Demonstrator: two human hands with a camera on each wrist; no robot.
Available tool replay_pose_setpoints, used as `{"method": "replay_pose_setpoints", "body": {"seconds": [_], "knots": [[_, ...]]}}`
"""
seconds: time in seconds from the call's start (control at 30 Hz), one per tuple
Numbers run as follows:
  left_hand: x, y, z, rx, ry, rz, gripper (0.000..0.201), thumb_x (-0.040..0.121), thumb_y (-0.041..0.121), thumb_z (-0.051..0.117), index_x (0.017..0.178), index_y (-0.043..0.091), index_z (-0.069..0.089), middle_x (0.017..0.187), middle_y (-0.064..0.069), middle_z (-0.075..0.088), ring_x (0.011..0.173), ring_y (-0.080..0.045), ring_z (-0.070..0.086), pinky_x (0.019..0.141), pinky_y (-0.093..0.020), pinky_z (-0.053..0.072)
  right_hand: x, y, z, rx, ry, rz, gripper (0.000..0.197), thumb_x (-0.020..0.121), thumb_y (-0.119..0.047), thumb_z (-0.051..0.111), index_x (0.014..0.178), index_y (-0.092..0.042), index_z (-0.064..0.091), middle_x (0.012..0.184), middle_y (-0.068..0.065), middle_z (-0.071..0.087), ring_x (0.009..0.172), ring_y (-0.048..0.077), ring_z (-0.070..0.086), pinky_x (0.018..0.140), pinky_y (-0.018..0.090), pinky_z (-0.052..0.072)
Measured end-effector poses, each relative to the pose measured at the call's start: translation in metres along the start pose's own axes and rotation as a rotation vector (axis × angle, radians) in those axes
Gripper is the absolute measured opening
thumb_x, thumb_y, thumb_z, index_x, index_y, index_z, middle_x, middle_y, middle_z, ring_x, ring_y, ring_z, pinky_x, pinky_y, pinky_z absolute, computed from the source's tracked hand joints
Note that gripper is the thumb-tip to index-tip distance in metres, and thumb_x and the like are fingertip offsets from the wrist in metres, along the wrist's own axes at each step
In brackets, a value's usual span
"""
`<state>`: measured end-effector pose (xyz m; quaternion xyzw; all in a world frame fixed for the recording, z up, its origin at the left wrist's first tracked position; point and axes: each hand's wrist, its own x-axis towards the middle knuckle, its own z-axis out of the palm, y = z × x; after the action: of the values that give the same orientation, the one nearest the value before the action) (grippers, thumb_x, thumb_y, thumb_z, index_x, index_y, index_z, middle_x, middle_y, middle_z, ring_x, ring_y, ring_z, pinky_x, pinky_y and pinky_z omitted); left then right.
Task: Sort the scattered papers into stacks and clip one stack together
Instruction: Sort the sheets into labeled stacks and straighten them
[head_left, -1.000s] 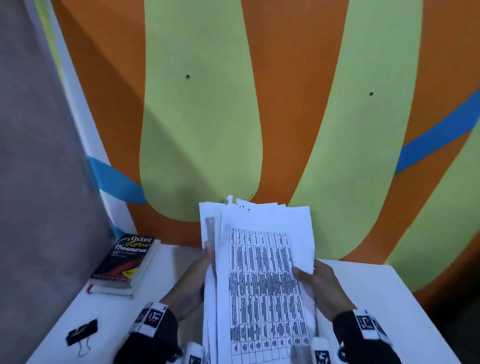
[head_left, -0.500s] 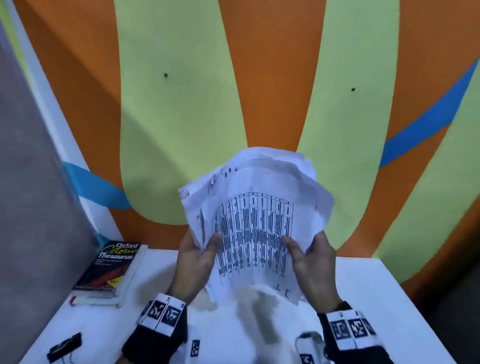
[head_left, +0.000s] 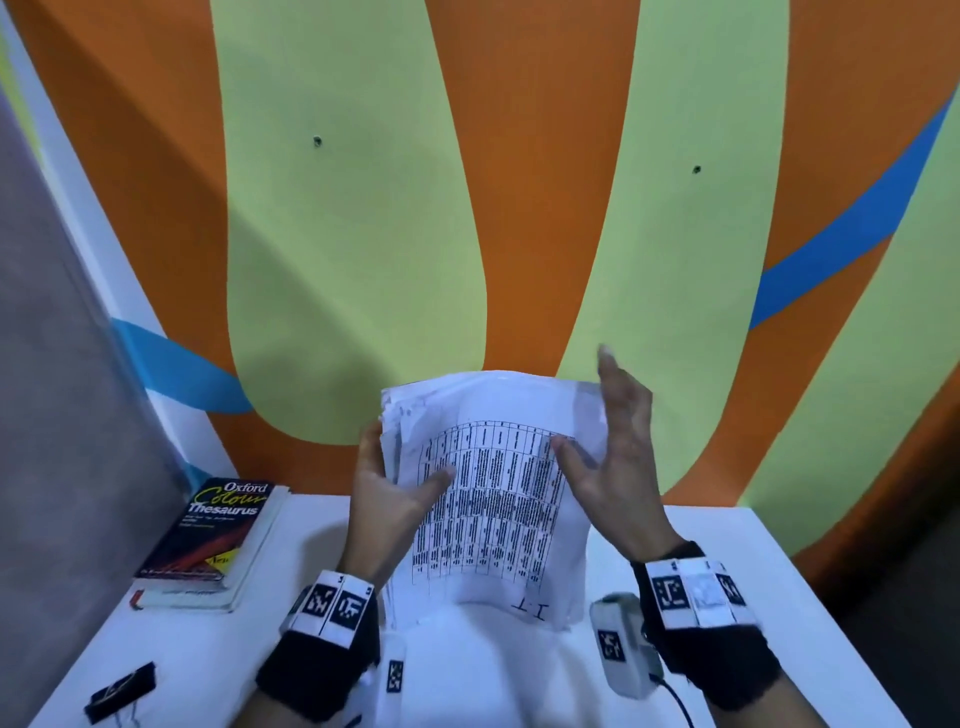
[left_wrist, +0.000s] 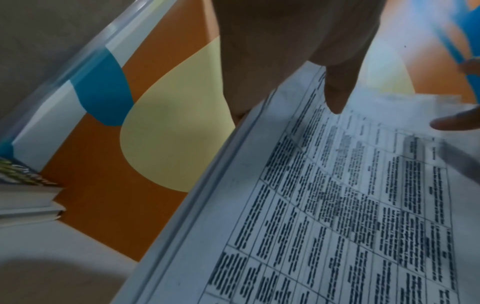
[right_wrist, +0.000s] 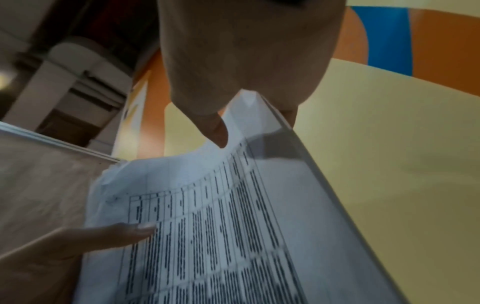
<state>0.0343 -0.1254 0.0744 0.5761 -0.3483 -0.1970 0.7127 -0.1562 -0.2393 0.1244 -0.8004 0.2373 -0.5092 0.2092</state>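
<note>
A thick stack of white papers (head_left: 493, 509) with a printed table on its top sheet stands tilted over the white table (head_left: 753, 597), its lower edge low near the tabletop. My left hand (head_left: 387, 483) grips the stack's left edge, thumb on the front sheet and fingers behind. My right hand (head_left: 608, 441) lies against the right edge with straight fingers pointing up and the thumb resting on the front sheet. The left wrist view shows the stack (left_wrist: 337, 205) under my left thumb. A black binder clip (head_left: 122, 693) lies at the table's near left corner.
An Oxford Colour Thesaurus (head_left: 223, 540) lies on another book at the table's back left. A wall painted orange, green and blue (head_left: 353, 234) rises right behind the table. A grey partition (head_left: 62, 415) closes the left side.
The stack was lifted and bowed half a second ago and now sits lower and straighter. My right hand has loosened, its fingers now straight along the right edge. My left hand keeps hold.
</note>
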Motion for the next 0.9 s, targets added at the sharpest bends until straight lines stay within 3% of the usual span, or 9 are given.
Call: {"method": "replay_pose_setpoints", "body": {"seconds": [0.1, 0.17, 0.27, 0.43, 0.57, 0.63, 0.7, 0.77, 0.9], "knots": [[0.003, 0.002, 0.0, 0.026, -0.012, 0.029, 0.095, 0.059, 0.028, 0.089, 0.138, 0.022, 0.036, 0.137, 0.003, 0.051, 0.123, -0.016, 0.052, 0.105, -0.038, 0.042, 0.006, -0.004, 0.0, 0.054, -0.031, 0.046, 0.058, 0.083, -0.009, 0.067, 0.136, -0.022, 0.045, 0.13, 0.004, 0.041, 0.117, -0.013, 0.037, 0.092, 0.009, 0.041], [0.004, 0.003, -0.003, 0.021, -0.002, 0.022, 0.082, 0.062, 0.02, 0.086, 0.132, 0.019, 0.043, 0.126, 0.003, 0.059, 0.112, -0.014, 0.058, 0.096, -0.033, 0.047, 0.002, 0.0, 0.001, 0.26, 0.005, 0.207, 0.069, 0.084, -0.001, 0.065, 0.141, -0.021, 0.031, 0.127, 0.0, 0.047, 0.111, -0.007, 0.048, 0.082, -0.001, 0.039], [0.004, 0.002, -0.004, 0.043, -0.02, -0.01, 0.048, 0.068, 0.02, 0.08, 0.111, 0.017, 0.059, 0.1, 0.004, 0.07, 0.09, -0.015, 0.067, 0.082, -0.028, 0.054, -0.009, 0.009, 0.009, 0.43, -0.043, 0.423, 0.082, 0.087, 0.008, 0.059, 0.147, -0.018, 0.01, 0.115, -0.013, 0.053, 0.094, -0.019, 0.057, 0.085, 0.003, 0.045], [0.008, 0.024, 0.015, 0.04, -0.008, 0.039, 0.036, 0.079, 0.018, 0.074, 0.11, 0.006, 0.061, 0.083, 0.004, 0.067, 0.072, -0.018, 0.059, 0.053, -0.012, 0.048, -0.008, 0.005, 0.022, 0.338, -0.066, 0.415, 0.033, 0.094, 0.003, 0.046, 0.123, -0.009, 0.035, 0.106, -0.006, 0.056, 0.086, -0.023, 0.053, 0.071, -0.001, 0.04], [0.011, 0.028, 0.014, -0.044, 0.051, 0.108, 0.05, 0.069, 0.012, 0.082, 0.11, 0.024, 0.056, 0.101, 0.011, 0.067, 0.087, -0.001, 0.064, 0.069, -0.007, 0.049, -0.001, 0.0, 0.015, 0.324, -0.013, 0.367, 0.05, 0.09, -0.001, 0.056, 0.13, -0.011, 0.028, 0.109, -0.013, 0.052, 0.094, -0.01, 0.054, 0.072, -0.001, 0.04], [0.009, 0.019, 0.011, -0.073, 0.021, 0.059, 0.055, 0.067, 0.008, 0.082, 0.113, 0.021, 0.056, 0.108, 0.008, 0.066, 0.097, -0.004, 0.064, 0.07, -0.006, 0.048, -0.009, 0.007, 0.015, 0.26, -0.038, 0.434, 0.057, 0.088, -0.003, 0.06, 0.132, -0.011, 0.023, 0.093, -0.009, 0.044, 0.084, 0.005, 0.049, 0.065, -0.001, 0.038], [0.007, 0.008, 0.009, -0.075, -0.021, -0.011, 0.052, 0.069, 0.007, 0.08, 0.115, 0.018, 0.058, 0.112, 0.005, 0.067, 0.101, -0.008, 0.064, 0.07, -0.006, 0.049, -0.021, 0.018, 0.023, 0.207, -0.088, 0.538, 0.056, 0.089, -0.004, 0.058, 0.132, -0.006, 0.022, 0.081, -0.009, 0.034, 0.074, 0.008, 0.041, 0.064, 0.01, 0.039], [0.007, 0.004, 0.009, -0.054, -0.038, -0.023, 0.042, 0.072, 0.007, 0.078, 0.109, 0.023, 0.064, 0.107, 0.007, 0.072, 0.1, -0.01, 0.067, 0.077, -0.015, 0.051, -0.029, 0.026, 0.031, 0.174, -0.111, 0.596, 0.045, 0.09, -0.003, 0.056, 0.125, -0.003, 0.028, 0.073, -0.004, 0.031, 0.065, 0.009, 0.036, 0.064, 0.026, 0.035], [0.013, 0.002, 0.004, -0.042, -0.031, -0.068, 0.039, 0.073, 0.011, 0.079, 0.11, 0.014, 0.066, 0.108, -0.003, 0.073, 0.103, -0.021, 0.068, 0.091, -0.04, 0.052, -0.019, 0.023, 0.029, 0.115, -0.072, 0.522, 0.026, 0.087, 0.004, 0.056, 0.104, -0.003, 0.039, 0.071, 0.002, 0.036, 0.061, 0.008, 0.034, 0.059, 0.026, 0.031]]}}
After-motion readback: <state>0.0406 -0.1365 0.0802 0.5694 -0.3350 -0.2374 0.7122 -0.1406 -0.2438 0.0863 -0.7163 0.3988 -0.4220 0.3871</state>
